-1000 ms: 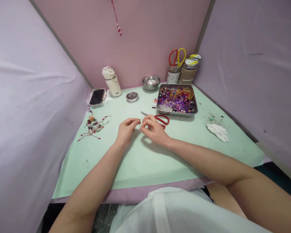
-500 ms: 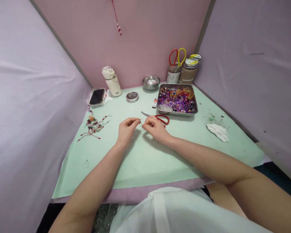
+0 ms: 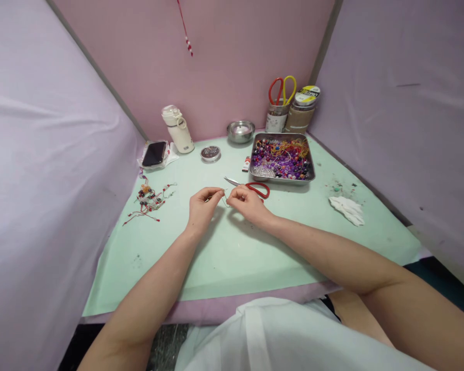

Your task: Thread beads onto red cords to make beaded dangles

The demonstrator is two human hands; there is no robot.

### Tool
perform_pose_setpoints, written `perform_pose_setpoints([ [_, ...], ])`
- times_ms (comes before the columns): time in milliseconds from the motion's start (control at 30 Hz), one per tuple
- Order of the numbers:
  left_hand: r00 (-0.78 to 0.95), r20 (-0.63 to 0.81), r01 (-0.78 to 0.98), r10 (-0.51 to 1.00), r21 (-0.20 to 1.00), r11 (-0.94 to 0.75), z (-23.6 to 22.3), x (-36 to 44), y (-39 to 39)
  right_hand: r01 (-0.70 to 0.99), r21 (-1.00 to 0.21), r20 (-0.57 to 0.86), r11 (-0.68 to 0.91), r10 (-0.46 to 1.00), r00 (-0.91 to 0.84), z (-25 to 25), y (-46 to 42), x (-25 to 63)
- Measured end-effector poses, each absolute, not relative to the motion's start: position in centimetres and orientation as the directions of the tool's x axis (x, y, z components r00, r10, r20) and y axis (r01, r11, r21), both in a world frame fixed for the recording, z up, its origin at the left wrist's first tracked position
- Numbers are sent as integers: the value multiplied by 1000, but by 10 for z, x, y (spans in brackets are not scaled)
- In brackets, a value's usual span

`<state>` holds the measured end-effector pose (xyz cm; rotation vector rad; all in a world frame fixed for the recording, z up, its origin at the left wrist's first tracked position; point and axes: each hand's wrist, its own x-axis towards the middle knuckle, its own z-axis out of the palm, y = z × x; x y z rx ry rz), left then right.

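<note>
Pinching a thin cord (image 3: 225,201) in the left hand (image 3: 202,205) and in the right hand (image 3: 248,204), holding it above the green tabletop (image 3: 232,263) (close to red-handled scissors (image 3: 258,184)).

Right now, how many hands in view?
2: left hand over the table; right hand to its right, partly covering the scissors. Thin thread shows between them.
</note>
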<state>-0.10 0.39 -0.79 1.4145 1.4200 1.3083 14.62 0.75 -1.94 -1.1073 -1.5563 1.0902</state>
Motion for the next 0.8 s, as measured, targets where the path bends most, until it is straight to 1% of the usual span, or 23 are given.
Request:
perform_pose_setpoints([
  [200, -109, 207, 319, 972, 934, -163, -6, 0, 3, 138, -978, 134, 156, 979, -156, -19, 9, 146],
  [433, -54, 218, 348, 974, 919, -186, -7, 0, 3, 28, -991, 127, 134, 975, -183, -22, 11, 146],
  [667, 2, 217, 362, 976, 910, -203, -5, 2, 1, 46, -992, 109, 118, 980, -164, -21, 14, 147],
  [800, 20, 203, 353, 979, 915, -197, -5, 2, 0, 3, -995, 98, 101, 977, -188, -22, 16, 150],
])
